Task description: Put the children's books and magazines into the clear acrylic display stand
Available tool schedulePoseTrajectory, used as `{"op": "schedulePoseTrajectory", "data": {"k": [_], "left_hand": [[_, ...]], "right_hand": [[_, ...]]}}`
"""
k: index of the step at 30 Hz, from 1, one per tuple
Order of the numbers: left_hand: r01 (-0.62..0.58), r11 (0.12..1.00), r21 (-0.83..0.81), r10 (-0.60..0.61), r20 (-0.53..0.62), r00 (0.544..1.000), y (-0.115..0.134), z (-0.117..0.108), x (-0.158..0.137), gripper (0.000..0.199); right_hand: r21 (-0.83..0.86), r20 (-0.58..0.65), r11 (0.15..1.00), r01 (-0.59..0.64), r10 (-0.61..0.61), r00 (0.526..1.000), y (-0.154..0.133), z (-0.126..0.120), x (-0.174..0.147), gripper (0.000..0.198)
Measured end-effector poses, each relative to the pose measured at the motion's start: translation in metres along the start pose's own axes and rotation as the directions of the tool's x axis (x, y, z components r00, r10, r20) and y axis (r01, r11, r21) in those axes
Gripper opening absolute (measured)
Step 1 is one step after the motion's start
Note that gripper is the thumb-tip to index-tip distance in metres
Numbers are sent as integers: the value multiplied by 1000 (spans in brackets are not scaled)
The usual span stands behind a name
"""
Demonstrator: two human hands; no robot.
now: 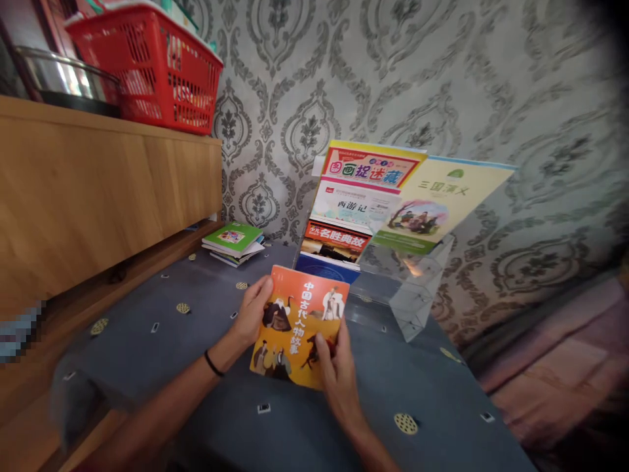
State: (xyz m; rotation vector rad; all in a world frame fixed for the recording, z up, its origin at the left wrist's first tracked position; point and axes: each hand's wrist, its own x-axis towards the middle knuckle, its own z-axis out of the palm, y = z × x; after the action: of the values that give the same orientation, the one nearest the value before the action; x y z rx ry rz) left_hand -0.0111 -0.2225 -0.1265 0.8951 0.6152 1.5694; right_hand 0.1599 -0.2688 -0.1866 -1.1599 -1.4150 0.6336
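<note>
Item held: one orange book (297,322), front cover up, supported between both hands above the cloth (171,360) and in front of a clear rack (423,295). The step in hand is judged to be steady two-handed handling. Good practice: even, light pressure on both sides, so that the soft-looking cover neither bows nor creases; pages kept closed; the right thumb laid flat rather than dug into the cover. Clearance should be watched at the top edge, which overlaps the blue book (328,266) in the view; whether the two touch cannot be confirmed from this angle.

Finger positions: the left hand (251,309) is clamped on the upper left edge, thumb near the corner. The right hand (340,370) grips the lower right side, its thumb across the cover and a finger along the edge. The book lies between the two grips, tilted slightly. The fingers beneath are hidden, so their spread probably cannot be judged fairly.
</note>
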Motion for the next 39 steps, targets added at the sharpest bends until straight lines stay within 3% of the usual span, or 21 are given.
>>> {"op": "schedulePoseTrajectory", "data": {"k": [4, 9, 13, 16, 19, 22, 25, 31, 39], "left_hand": [[-96, 991, 92, 95, 24, 995, 2, 0, 3, 55], [-32, 968, 248, 30, 12, 999, -10, -17, -5, 70], [-69, 939, 336, 72, 4, 997, -9, -23, -14, 67], [-115, 898, 424, 93, 72, 993, -3, -30, -21, 61], [-144, 787, 600, 22, 205, 978, 5, -46, -28, 51], [-200, 569, 798, -119, 320, 940, 17, -64, -33, 37], [-268, 457, 848, -215, 398, 892, 29, -72, -32, 36], [-328, 431, 841, -223, 452, 864, 32, -61, -10, 29], [-236, 488, 840, -285, 409, 867, 2, -61, 31, 37]], "right_hand": [[94, -17, 995, 16, -14, 1000, -7, -4, 6, 68], [7, 12, 1000, 8, -8, 1000, 8, -6, -10, 47], [-83, 13, 996, 45, -44, 999, 12, -11, -15, 41], [-106, 57, 992, 62, -56, 997, 5, -18, -13, 37], [-121, 150, 991, 54, -35, 988, -2, -27, -11, 34], [-96, 236, 994, 48, -24, 971, -9, -36, -7, 31], [-14, 314, 1000, 20, -15, 949, -16, -40, -2, 28], [-7, 309, 1000, 28, -24, 951, -19, -42, 15, 26], [3, 282, 998, 61, -59, 958, -3, -43, 39, 24]]}}
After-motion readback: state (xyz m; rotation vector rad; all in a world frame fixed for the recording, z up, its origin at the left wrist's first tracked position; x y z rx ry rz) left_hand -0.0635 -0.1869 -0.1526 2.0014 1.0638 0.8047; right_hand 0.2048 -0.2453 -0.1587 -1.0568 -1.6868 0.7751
